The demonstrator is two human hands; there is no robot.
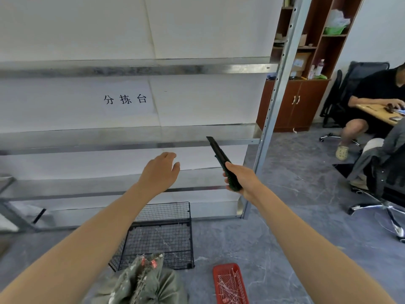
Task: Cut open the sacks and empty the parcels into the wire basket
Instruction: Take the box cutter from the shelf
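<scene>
A grey-green sack (142,284) with its neck tied shut stands on the floor at the bottom centre. Behind it sits a black wire basket (162,238) with nothing visible inside. My right hand (241,181) grips a dark utility knife (221,159) by its handle, the tip pointing up and to the left, well above the sack. My left hand (161,172) is raised in the air to the left of the knife, fingers relaxed, holding nothing.
A red plastic tray (230,284) with several cut ties lies on the floor right of the sack. A metal shelf rack (271,106) covered in white paper stands behind the basket. A person sits on an office chair (359,91) at the right; another chair (385,189) stands nearer.
</scene>
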